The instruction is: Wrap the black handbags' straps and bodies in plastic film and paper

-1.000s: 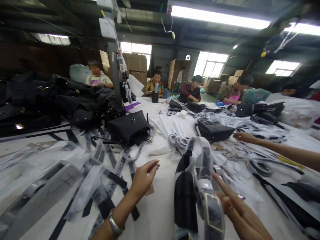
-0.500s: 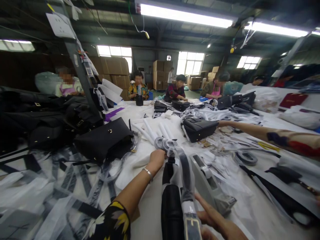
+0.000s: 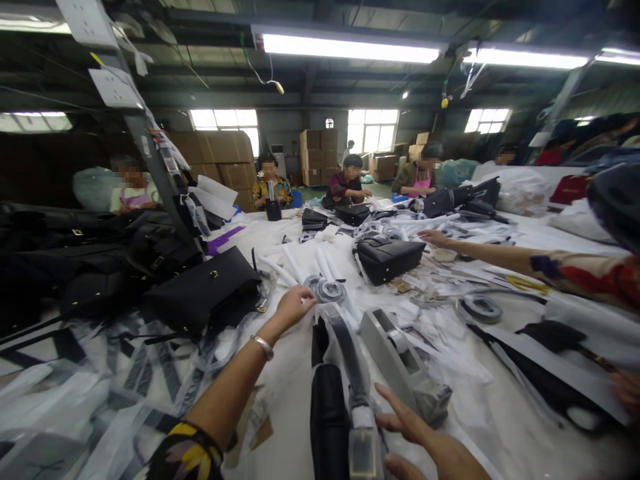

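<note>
A black handbag [image 3: 329, 420] stands on edge in front of me. Along its right side runs a strap [image 3: 345, 353] in clear plastic film, with a wrapped buckle [image 3: 363, 453] at the near end. My left hand [image 3: 295, 305] is at the bag's far end, fingers stretched toward a plastic-wrapped coiled strap [image 3: 329, 291]; nothing shows in its grasp. My right hand [image 3: 425, 440] is beside the buckle end, fingers spread, its fingertips close to the strap; whether they touch it I cannot tell. A grey tape dispenser [image 3: 400, 363] stands just right of the bag.
Black handbags [image 3: 210, 293] lie at left, above film-wrapped straps [image 3: 165, 373]. Another black bag [image 3: 387, 259] is ahead, near a co-worker's outstretched hand [image 3: 435, 239]. Yellow scissors [image 3: 527, 285] and a strap coil [image 3: 479, 309] lie at right. Co-workers sit across the table.
My left hand has moved left, its fingers loosening from the bag's far end. My right hand remains by the buckle. The co-worker's hand at right has come away from the black bag.
</note>
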`<move>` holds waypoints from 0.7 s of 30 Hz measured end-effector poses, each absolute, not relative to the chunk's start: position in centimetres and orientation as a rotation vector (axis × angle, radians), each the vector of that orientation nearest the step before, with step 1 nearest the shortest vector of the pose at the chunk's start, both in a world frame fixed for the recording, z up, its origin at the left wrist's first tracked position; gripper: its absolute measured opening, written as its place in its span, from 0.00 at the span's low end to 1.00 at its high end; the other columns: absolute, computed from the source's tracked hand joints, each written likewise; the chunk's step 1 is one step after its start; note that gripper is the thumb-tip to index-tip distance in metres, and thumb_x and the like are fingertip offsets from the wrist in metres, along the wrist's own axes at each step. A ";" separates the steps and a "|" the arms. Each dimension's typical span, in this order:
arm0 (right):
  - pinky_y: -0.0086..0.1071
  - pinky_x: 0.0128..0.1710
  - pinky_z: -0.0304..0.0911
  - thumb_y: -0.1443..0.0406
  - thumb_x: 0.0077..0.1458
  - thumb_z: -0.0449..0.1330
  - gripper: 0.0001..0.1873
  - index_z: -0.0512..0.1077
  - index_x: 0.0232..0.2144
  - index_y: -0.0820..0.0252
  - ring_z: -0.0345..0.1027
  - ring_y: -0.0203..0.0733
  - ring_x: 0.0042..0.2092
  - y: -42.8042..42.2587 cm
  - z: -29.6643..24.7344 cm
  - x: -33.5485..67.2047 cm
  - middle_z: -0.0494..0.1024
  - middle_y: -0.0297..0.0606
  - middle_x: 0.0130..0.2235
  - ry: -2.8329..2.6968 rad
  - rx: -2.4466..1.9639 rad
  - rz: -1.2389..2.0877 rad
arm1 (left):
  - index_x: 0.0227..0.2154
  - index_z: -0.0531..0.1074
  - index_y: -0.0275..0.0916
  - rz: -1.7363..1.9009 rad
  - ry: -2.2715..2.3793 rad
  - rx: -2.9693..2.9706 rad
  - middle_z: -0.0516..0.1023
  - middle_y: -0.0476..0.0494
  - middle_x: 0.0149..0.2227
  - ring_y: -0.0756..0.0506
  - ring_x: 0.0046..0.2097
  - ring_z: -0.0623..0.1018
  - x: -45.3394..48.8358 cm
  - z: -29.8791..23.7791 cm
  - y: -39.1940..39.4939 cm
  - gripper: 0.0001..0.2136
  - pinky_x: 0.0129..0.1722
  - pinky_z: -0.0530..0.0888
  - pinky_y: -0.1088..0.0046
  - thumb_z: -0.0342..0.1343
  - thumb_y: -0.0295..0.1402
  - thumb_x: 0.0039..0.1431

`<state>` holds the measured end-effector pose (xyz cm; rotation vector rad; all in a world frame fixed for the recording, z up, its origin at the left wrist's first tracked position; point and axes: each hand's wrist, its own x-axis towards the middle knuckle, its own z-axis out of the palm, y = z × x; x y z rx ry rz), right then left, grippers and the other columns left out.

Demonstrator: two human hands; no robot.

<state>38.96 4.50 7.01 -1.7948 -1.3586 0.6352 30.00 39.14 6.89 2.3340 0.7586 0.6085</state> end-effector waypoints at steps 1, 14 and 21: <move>0.35 0.52 0.71 0.54 0.57 0.62 0.31 0.66 0.62 0.48 0.76 0.50 0.51 4.3 7.2 38.9 0.80 0.39 0.51 -1.355 -1.816 0.543 | 0.36 0.74 0.35 0.651 0.740 2.285 0.78 0.44 0.39 0.44 0.42 0.78 29.0 8.2 39.2 0.11 0.46 0.75 0.59 0.58 0.39 0.63; 0.38 0.58 0.69 0.61 0.64 0.57 0.16 0.75 0.53 0.52 0.68 0.46 0.60 9.9 14.5 32.5 0.75 0.39 0.57 -1.181 -1.239 0.256 | 0.42 0.74 0.34 0.718 0.510 1.783 0.75 0.48 0.29 0.50 0.31 0.76 18.2 23.4 29.7 0.19 0.37 0.76 0.72 0.64 0.44 0.55; 0.44 0.60 0.66 0.67 0.59 0.60 0.29 0.65 0.62 0.49 0.63 0.45 0.64 13.2 15.9 30.3 0.70 0.39 0.62 -1.353 -1.019 0.384 | 0.44 0.75 0.37 0.625 0.423 1.608 0.70 0.51 0.30 0.56 0.26 0.70 15.9 24.9 23.6 0.16 0.28 0.74 0.80 0.65 0.40 0.57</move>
